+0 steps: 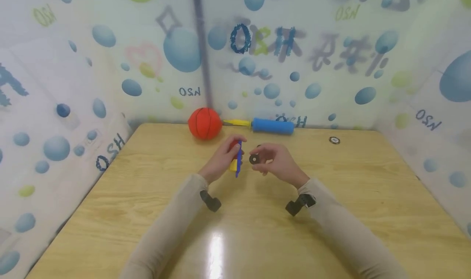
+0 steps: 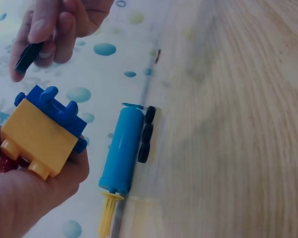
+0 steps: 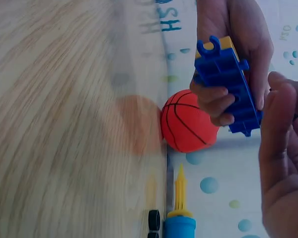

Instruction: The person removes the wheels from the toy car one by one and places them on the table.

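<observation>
the left hand has its fingers curled round a toy block assembly, yellow body with a blue chassis plate turned toward the other hand, apparently so its underside is reachable. the right hand pinches a small black wheel between thumb and fingertips, held just beside the plate and apart from it. both are raised above the wooden table. against the far wall lie an orange ball and a blue pump with a yellow handle; more black wheels rest touching the pump
</observation>
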Tool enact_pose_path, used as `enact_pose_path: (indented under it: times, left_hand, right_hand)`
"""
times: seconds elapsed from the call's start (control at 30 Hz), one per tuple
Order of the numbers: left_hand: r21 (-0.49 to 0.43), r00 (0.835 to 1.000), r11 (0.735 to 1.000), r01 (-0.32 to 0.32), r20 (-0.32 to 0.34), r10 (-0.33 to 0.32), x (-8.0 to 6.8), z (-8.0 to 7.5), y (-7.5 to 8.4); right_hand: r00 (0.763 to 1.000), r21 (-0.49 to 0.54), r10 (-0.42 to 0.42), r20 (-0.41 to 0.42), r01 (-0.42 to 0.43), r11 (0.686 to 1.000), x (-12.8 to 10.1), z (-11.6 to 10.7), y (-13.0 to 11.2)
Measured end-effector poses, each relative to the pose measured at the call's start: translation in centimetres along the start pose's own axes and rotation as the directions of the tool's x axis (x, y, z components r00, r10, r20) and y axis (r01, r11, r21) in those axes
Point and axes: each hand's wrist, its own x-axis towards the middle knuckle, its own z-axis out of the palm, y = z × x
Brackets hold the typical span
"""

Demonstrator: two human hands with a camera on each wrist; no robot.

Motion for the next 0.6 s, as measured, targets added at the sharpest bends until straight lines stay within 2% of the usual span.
enact_pose_path:
  times: [0.2,0.33,0.5,0.6]
  left_hand:
    - [-0.038,0.999,0.999,0.030,0.032,-0.028,-0.2,-0.4,-0.8]
    - [-0.047,0.997,0.998,0.053,0.055,-0.050,-0.2,-0.5,-0.9]
    - [-0.039,0.997,0.998,0.051,0.063,-0.048,-0.2,-0.7,-0.9]
    - [-0.036,0.997,0.998,0.043,0.063,-0.041,-0.2,-0.9,-1.0]
  right_hand:
    - [0.999,-0.094,0.022,-0.033,-0.025,0.995,-0.4,-1.3,1.7]
    - [0.997,-0.115,0.052,-0.054,-0.058,0.992,-0.7,-2.5,2.8]
    - [0.997,-0.134,0.073,-0.035,-0.077,0.988,-1.2,-3.8,3.2]
    - [0.998,-0.187,0.067,-0.018,-0.069,0.980,-1.2,-4.6,3.3]
